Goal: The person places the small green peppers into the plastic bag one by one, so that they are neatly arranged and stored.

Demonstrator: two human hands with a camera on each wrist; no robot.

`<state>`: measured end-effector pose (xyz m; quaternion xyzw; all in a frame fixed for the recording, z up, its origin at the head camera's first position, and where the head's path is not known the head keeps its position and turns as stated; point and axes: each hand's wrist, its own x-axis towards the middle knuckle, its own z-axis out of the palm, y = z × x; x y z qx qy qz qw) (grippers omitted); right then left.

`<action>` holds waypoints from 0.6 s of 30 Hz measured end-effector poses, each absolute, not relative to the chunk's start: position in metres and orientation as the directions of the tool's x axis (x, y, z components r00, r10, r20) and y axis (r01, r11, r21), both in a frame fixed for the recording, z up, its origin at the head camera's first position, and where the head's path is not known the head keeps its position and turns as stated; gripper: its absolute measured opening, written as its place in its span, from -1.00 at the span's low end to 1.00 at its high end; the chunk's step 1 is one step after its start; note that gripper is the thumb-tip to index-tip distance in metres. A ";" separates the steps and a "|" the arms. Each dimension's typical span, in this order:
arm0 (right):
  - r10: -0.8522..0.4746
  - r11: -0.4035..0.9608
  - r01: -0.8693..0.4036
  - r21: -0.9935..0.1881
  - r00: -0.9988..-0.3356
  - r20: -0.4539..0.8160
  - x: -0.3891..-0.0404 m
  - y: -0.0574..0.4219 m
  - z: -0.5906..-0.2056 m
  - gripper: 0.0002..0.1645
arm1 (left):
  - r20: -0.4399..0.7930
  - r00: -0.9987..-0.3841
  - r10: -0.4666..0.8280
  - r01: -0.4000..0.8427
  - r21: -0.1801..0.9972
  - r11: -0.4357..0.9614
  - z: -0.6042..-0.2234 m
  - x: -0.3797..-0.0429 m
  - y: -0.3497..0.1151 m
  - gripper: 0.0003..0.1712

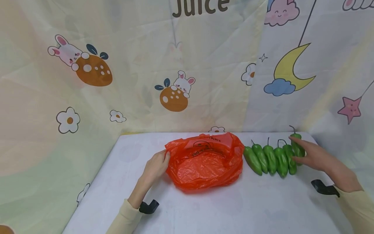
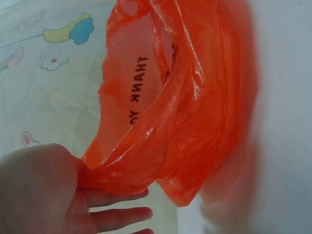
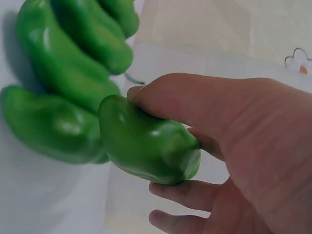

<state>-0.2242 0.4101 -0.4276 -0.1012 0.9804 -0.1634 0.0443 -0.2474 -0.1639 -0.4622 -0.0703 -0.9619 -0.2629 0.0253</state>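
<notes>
Pinching the left rim of a red plastic bag, the left hand sits left of centre in the head view, its grip narrow on the thin film between the thumb and the fingers. The bag rests on the white tabletop in the middle of the frame, its wide mouth facing up and dark lettering showing inside (the word THANK is readable in the left wrist view). At the right of the head view, the right hand holds a green pepper by its sides, the thumb on one side and fingers on the other, so its grip is about as wide as that pepper. Whether this pepper touches the tabletop, I cannot tell. Five more green peppers lie side by side between the bag and the right hand, with the leftmost right up at the bag's right edge and thin stems pointing toward the top of the frame. Behind everything hangs a pale cloth printed with rabbits, flowers and, at upper right, a yellow moon. Cream sleeves enter from the lower edge.
</notes>
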 end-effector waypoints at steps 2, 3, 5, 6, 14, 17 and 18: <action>-0.219 0.921 -0.189 -0.341 -0.974 -0.051 -0.223 0.404 -0.423 0.03 | 0.089 -0.988 0.124 0.152 0.504 0.850 -0.463 -0.248 -0.164 -0.58; -0.220 0.920 -0.191 -0.343 -0.974 -0.049 -0.223 0.401 -0.421 0.03 | 0.091 -0.988 0.125 0.154 0.504 0.850 -0.463 -0.248 -0.164 -0.58; -0.231 0.914 -0.205 -0.351 -0.972 -0.032 -0.222 0.395 -0.417 0.02 | 0.091 -0.988 0.127 0.156 0.506 0.848 -0.463 -0.248 -0.164 -0.59; -0.236 0.912 -0.215 -0.349 -0.971 -0.021 -0.222 0.392 -0.415 0.02 | 0.091 -0.988 0.128 0.157 0.507 0.848 -0.463 -0.248 -0.164 -0.60; -0.265 0.896 -0.252 -0.365 -0.964 0.015 -0.218 0.368 -0.400 0.07 | 0.073 -0.989 0.128 0.148 0.519 0.842 -0.464 -0.249 -0.164 -0.61; -0.275 0.891 -0.265 -0.369 -0.961 0.025 -0.217 0.358 -0.394 0.07 | 0.072 -0.989 0.129 0.148 0.516 0.844 -0.465 -0.249 -0.164 -0.62; -0.277 0.889 -0.268 -0.372 -0.960 0.031 -0.217 0.354 -0.392 0.07 | 0.073 -0.989 0.130 0.149 0.513 0.845 -0.465 -0.249 -0.164 -0.62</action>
